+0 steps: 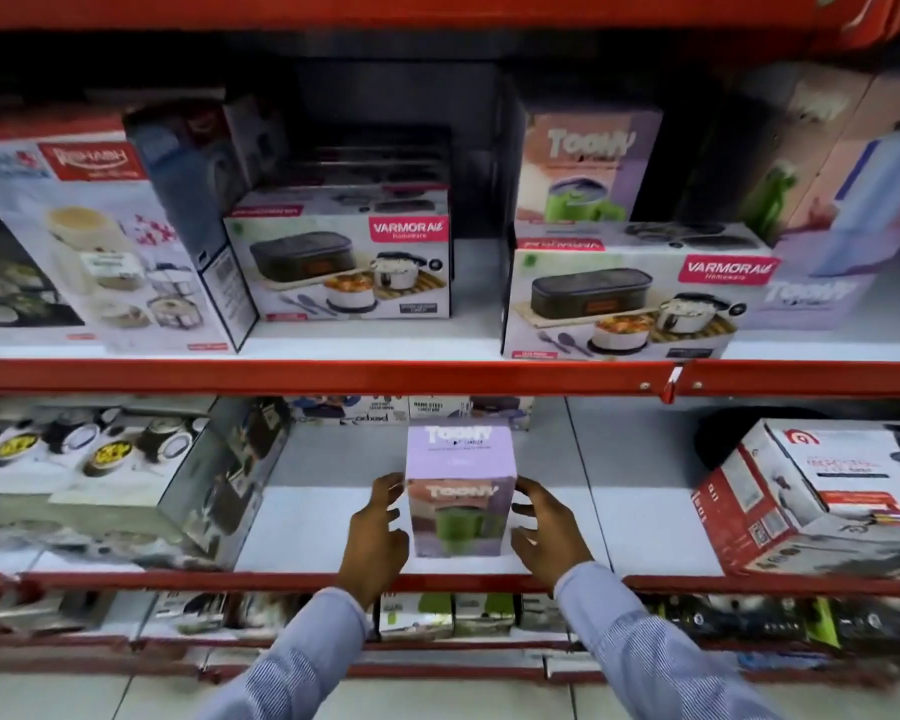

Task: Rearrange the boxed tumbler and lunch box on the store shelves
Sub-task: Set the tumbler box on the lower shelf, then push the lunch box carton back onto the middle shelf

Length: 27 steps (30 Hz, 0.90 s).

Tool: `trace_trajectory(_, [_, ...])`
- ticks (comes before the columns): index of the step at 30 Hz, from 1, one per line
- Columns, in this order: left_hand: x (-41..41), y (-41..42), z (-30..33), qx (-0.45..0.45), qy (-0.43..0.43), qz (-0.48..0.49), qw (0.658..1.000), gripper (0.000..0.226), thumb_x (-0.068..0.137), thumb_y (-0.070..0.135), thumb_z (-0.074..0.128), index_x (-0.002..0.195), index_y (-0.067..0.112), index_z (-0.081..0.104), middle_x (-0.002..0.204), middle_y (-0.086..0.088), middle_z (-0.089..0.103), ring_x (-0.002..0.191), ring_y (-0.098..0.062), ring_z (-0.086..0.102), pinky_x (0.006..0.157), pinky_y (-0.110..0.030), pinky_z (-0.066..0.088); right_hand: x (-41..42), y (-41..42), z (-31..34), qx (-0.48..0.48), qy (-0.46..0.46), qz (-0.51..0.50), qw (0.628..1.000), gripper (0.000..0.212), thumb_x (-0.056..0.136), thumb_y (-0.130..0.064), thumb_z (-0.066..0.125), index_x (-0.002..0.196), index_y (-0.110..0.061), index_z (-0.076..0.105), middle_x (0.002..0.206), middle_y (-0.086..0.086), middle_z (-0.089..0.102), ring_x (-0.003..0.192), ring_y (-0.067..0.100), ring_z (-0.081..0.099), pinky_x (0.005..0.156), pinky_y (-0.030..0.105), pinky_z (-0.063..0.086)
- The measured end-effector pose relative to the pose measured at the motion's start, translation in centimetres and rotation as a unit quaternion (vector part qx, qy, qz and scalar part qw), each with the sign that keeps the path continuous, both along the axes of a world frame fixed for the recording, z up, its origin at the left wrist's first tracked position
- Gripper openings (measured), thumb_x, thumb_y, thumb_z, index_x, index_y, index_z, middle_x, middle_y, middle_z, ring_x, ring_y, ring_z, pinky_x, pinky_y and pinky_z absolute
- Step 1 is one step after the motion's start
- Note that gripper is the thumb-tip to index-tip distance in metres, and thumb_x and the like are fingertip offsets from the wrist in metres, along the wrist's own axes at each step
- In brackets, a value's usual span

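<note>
Flanking a lilac tumbler box point(461, 491) near the front edge of the middle shelf point(489, 563), the left hand point(378, 532) and right hand point(546, 532) spread open-fingered beside it; contact cannot be told. Two lunch boxes point(341, 262) point(630, 293) sit on the shelf above. Labels elsewhere blur; both sleeves run out of frame.

"VARMORA" on both lunch boxes point(337, 262); tumbler box point(458, 485) perhaps "TOONY".
</note>
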<state>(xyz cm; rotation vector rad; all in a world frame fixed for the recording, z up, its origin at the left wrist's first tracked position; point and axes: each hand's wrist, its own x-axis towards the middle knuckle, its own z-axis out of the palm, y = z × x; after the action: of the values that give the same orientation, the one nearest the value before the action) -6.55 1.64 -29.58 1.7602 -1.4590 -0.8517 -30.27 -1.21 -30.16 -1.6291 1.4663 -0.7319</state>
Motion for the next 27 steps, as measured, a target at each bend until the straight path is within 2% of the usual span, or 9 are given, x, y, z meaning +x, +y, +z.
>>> trace_trajectory(3, [-0.3, 0.4, 4.5, -0.139, -0.010, 0.108, 0.984, 0.049, 0.080, -0.016, 0.055, 0.110, 0.022, 0.064, 0.102, 0.003, 0.073, 0.095, -0.011, 0.074, 0.073, -0.023, 0.057, -1.6, 0.4, 3.1, -0.140, -0.021, -0.083, 0.986, 0.057, 0.081, 0.008, 0.057, 0.120, -0.035, 0.055, 0.122, 0.000, 0.066, 0.106, -0.001, 0.063, 0.078, 0.004, 0.049])
trace_trajectory(5, [-1.7, 0.0, 8.9, -0.246, 0.000, 0.135, 0.960, 0.038, 0.081, -0.011, 0.061, 0.096, 0.024, 0.064, 0.089, 0.006, 0.070, 0.084, 0.000, 0.068, 0.073, -0.012, 0.054, -2.5, 0.2, 6.4, -0.282, -0.035, -0.170, 0.944, 0.048, 0.079, 0.006, 0.060, 0.109, -0.031, 0.061, 0.109, -0.001, 0.069, 0.095, -0.004, 0.063, 0.080, 0.005, 0.049])
trace_trajectory(9, [-5.6, -2.6, 16.3, -0.301, 0.059, 0.081, 0.948, 0.025, 0.085, 0.008, 0.065, 0.106, 0.021, 0.068, 0.096, 0.009, 0.071, 0.089, 0.000, 0.067, 0.080, -0.007, 0.051, -4.4, -2.2, 13.5, -0.425, -0.113, -0.284, 0.852, 0.032, 0.081, 0.000, 0.062, 0.111, -0.011, 0.062, 0.114, 0.011, 0.064, 0.103, 0.021, 0.062, 0.090, 0.025, 0.051])
trace_trajectory(11, [-7.4, -4.4, 18.2, -0.262, 0.082, 0.050, 0.960, 0.038, 0.088, 0.012, 0.069, 0.125, 0.019, 0.063, 0.117, 0.004, 0.070, 0.100, -0.007, 0.068, 0.089, -0.019, 0.056, -5.6, -3.7, 16.1, -0.426, -0.131, -0.329, 0.832, 0.047, 0.078, 0.002, 0.063, 0.124, -0.005, 0.054, 0.127, 0.017, 0.057, 0.117, 0.022, 0.056, 0.100, 0.024, 0.047])
trace_trajectory(14, [-9.3, -6.7, 19.5, -0.199, 0.078, 0.009, 0.977, 0.066, 0.088, 0.018, 0.072, 0.148, 0.015, 0.044, 0.142, -0.002, 0.059, 0.120, -0.015, 0.058, 0.103, -0.030, 0.050, -7.6, -5.7, 18.4, -0.362, -0.123, -0.367, 0.848, 0.074, 0.076, -0.001, 0.067, 0.143, -0.007, 0.036, 0.149, 0.016, 0.042, 0.135, 0.019, 0.041, 0.107, 0.003, 0.028])
trace_trajectory(18, [-10.9, -8.0, 20.3, -0.173, 0.065, -0.042, 0.982, 0.072, 0.084, 0.022, 0.074, 0.148, 0.025, 0.041, 0.148, -0.002, 0.058, 0.134, -0.021, 0.057, 0.115, -0.042, 0.048, -9.3, -7.3, 19.7, -0.263, -0.145, -0.369, 0.880, 0.071, 0.082, -0.007, 0.069, 0.146, -0.015, 0.040, 0.144, 0.013, 0.054, 0.129, 0.027, 0.054, 0.106, 0.028, 0.040])
trace_trajectory(22, [-10.8, -7.1, 21.2, -0.222, 0.090, -0.019, 0.971, 0.062, 0.083, 0.016, 0.074, 0.137, 0.034, 0.049, 0.138, 0.011, 0.062, 0.125, -0.012, 0.060, 0.111, -0.032, 0.051, -8.4, -6.2, 21.0, -0.297, -0.171, -0.363, 0.867, 0.056, 0.083, -0.004, 0.069, 0.136, -0.011, 0.052, 0.128, 0.014, 0.066, 0.112, 0.020, 0.064, 0.102, 0.036, 0.050])
trace_trajectory(24, [-9.6, -6.0, 21.8, -0.240, 0.101, 0.006, 0.965, 0.069, 0.083, 0.021, 0.077, 0.142, 0.036, 0.044, 0.134, 0.022, 0.057, 0.117, 0.000, 0.058, 0.103, -0.013, 0.045, -7.0, -5.2, 21.6, -0.324, -0.199, -0.345, 0.858, 0.052, 0.084, -0.002, 0.068, 0.133, -0.013, 0.055, 0.122, 0.007, 0.067, 0.099, -0.001, 0.065, 0.094, 0.020, 0.052])
trace_trajectory(27, [-5.6, -4.3, 22.3, -0.271, 0.106, 0.059, 0.955, 0.078, 0.077, 0.033, 0.072, 0.148, 0.031, 0.042, 0.132, 0.022, 0.057, 0.117, 0.004, 0.058, 0.098, -0.011, 0.045, -3.2, -4.4, 21.9, -0.346, -0.217, -0.307, 0.860, 0.052, 0.083, 0.000, 0.068, 0.129, -0.022, 0.057, 0.117, -0.004, 0.066, 0.095, -0.017, 0.062, 0.086, 0.000, 0.047])
